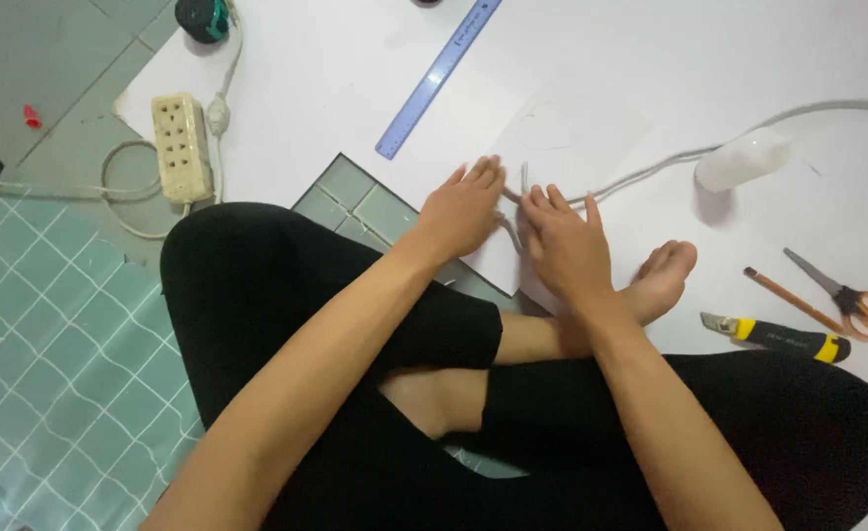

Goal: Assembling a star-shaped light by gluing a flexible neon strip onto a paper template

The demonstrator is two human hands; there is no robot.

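A big white sheet (650, 59) is spread over the floor, and on it, at twelve o'clock from the crossed legs, a smaller sheet of paper (562, 133) with a faint pencilled heart outline is held flat by the left hand (463, 208), fingers stretched and palm down. The right hand (564, 246), just beside at three o'clock, is loosely spread on the paper's near edge over a grey cord (650, 172). The outline appears drawn but uncut, since the ruler (439, 77) at eleven o'clock and the utility knife (778, 336), scissors (847, 295) and pencil (793, 301) at three o'clock are left untouched.
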